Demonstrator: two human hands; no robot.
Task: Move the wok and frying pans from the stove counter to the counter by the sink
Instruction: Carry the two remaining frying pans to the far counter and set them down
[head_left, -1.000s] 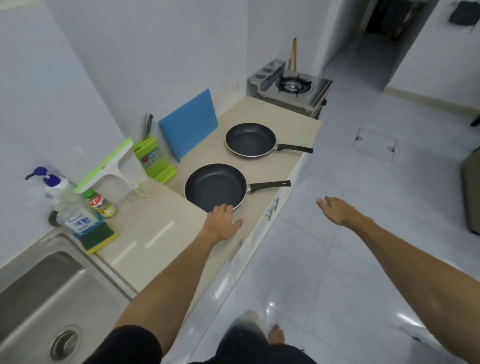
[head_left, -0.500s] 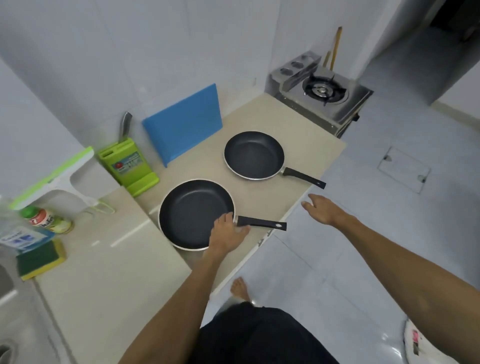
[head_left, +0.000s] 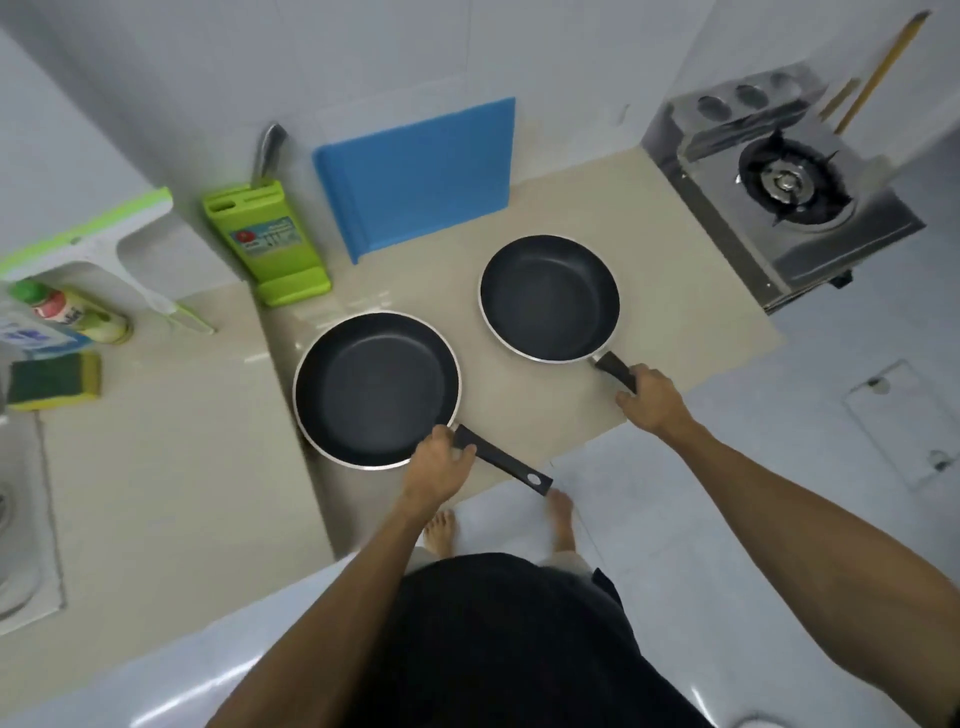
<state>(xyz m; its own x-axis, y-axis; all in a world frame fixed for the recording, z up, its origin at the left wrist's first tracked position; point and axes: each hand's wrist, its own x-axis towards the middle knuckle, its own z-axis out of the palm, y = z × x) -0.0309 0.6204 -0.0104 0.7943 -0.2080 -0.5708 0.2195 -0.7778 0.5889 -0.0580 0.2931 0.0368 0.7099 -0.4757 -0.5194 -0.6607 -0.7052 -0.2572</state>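
Observation:
Two black frying pans rest on the lower beige stove counter (head_left: 519, 405). The larger pan (head_left: 376, 387) lies on the left, its black handle pointing to the lower right. My left hand (head_left: 441, 462) is wrapped around that handle where it joins the pan. The smaller pan (head_left: 549, 297) sits further right, and my right hand (head_left: 649, 397) is closed over its handle. Both pans appear to rest on the counter. No wok is in view.
A blue cutting board (head_left: 421, 171) and a green knife block (head_left: 267, 241) lean against the wall. A gas stove (head_left: 789, 187) stands at the right. The higher counter (head_left: 156, 467) by the sink (head_left: 21, 519) carries a sponge (head_left: 52, 382), bottles and a squeegee (head_left: 93, 244).
My view has swung over the pans. My left hand slid from the larger pan's rim to its handle. My right hand came in from the air and closed on the smaller pan's handle.

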